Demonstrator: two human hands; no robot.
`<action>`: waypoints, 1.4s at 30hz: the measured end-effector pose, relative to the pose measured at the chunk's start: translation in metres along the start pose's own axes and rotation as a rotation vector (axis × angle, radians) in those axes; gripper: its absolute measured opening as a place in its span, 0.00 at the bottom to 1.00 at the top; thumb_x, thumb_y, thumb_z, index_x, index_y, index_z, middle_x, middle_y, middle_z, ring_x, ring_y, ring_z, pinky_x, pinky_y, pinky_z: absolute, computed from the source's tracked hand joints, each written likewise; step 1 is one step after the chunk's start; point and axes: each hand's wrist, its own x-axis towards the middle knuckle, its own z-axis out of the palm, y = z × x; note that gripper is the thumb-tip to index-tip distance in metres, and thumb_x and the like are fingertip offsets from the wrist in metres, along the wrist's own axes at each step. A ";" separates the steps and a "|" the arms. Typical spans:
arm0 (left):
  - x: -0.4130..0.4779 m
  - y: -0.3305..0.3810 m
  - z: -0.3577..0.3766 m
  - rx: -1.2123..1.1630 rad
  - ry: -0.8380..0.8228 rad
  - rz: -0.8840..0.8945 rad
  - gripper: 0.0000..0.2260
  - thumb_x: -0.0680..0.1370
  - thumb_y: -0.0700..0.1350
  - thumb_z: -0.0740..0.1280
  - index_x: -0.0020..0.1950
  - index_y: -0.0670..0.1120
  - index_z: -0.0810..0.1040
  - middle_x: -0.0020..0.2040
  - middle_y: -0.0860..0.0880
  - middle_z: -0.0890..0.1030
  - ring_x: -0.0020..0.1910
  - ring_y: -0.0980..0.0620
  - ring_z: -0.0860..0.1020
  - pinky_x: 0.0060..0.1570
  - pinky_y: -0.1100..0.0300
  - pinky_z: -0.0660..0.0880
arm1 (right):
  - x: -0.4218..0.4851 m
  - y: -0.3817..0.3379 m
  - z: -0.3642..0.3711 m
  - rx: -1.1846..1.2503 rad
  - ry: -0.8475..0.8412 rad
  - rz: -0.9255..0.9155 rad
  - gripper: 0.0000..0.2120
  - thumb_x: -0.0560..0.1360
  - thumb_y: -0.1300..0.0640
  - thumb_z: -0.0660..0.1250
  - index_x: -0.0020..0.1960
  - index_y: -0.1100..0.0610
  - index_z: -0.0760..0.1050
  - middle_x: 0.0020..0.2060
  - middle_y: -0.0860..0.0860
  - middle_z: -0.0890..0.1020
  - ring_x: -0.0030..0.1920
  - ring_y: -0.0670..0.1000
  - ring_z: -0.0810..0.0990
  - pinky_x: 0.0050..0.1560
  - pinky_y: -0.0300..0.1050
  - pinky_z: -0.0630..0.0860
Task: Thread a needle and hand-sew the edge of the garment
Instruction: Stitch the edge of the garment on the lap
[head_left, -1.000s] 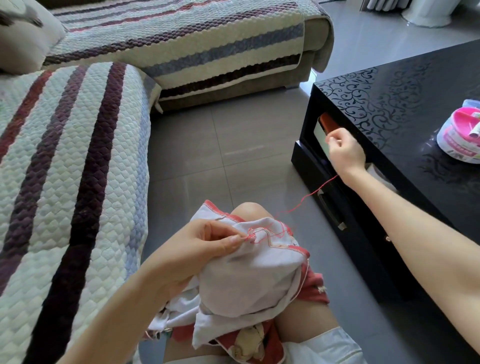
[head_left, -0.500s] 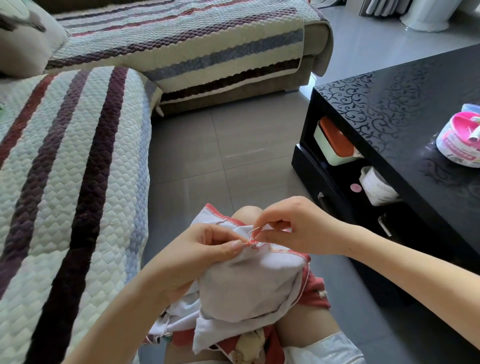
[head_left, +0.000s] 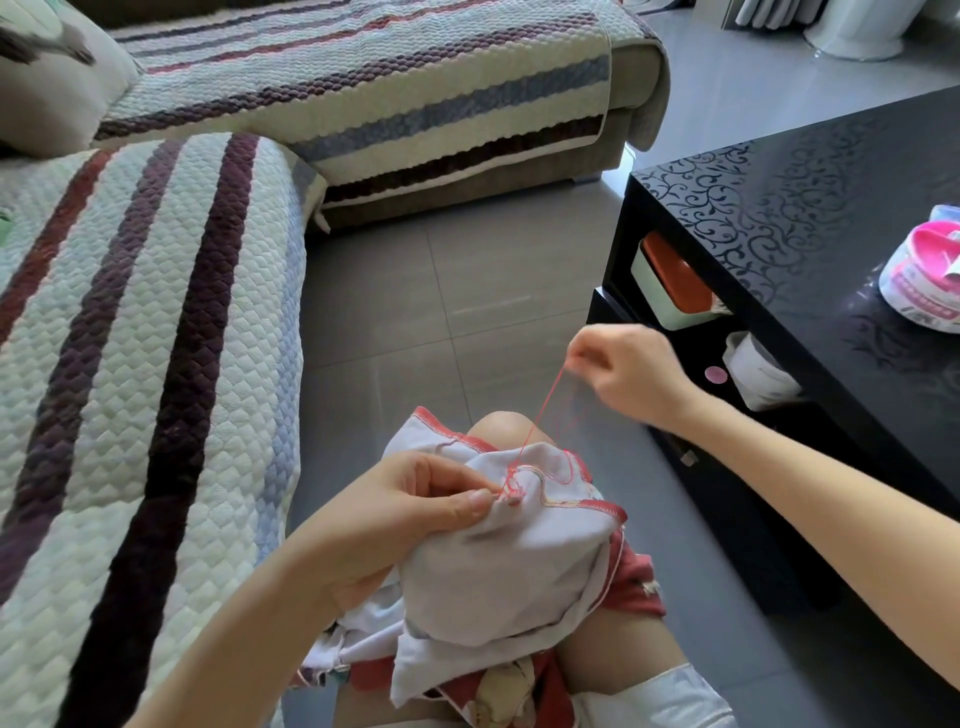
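From the head view, a white cloth garment (head_left: 519, 571) with a red stitched edge lies bunched over the person's bare knee (head_left: 498, 428), above the grey tiled floor (head_left: 441, 291). The left hand (head_left: 415, 514) grips a fold of it, thumb and curled fingers pinching the cloth just beside a small cluster of red stitches. The right hand (head_left: 628, 374) is raised above and to the right of the garment, its fingers curled and pinching a red thread (head_left: 543, 410) that runs down taut to the stitches; the needle is too small to make out. A striped quilted sofa cover (head_left: 156, 364) fills the left side. On the right, a black glossy tabletop (head_left: 810, 208) with a scroll pattern carries a pink-and-white round container (head_left: 924, 280) near its far edge, and a white box with an orange lid (head_left: 670, 286) sits on the shelf beneath.
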 end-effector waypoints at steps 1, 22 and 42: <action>-0.001 0.000 0.000 0.000 -0.011 -0.006 0.08 0.68 0.43 0.70 0.42 0.42 0.86 0.40 0.44 0.83 0.38 0.55 0.80 0.37 0.67 0.76 | 0.013 0.021 0.004 -0.082 -0.008 0.188 0.04 0.73 0.58 0.67 0.44 0.57 0.81 0.41 0.52 0.83 0.45 0.56 0.79 0.41 0.44 0.67; 0.001 0.003 -0.001 -0.023 -0.039 0.001 0.08 0.68 0.42 0.70 0.44 0.41 0.86 0.40 0.44 0.83 0.38 0.54 0.80 0.38 0.67 0.76 | -0.073 -0.045 -0.002 0.448 -0.291 -0.272 0.21 0.71 0.36 0.66 0.44 0.53 0.84 0.22 0.48 0.67 0.26 0.44 0.59 0.30 0.32 0.58; 0.001 -0.002 0.004 0.008 -0.048 -0.020 0.08 0.69 0.44 0.70 0.43 0.42 0.85 0.39 0.44 0.82 0.37 0.55 0.79 0.37 0.68 0.76 | 0.046 -0.007 -0.053 0.620 0.301 0.577 0.12 0.71 0.62 0.73 0.31 0.56 0.74 0.24 0.47 0.73 0.26 0.41 0.69 0.30 0.32 0.65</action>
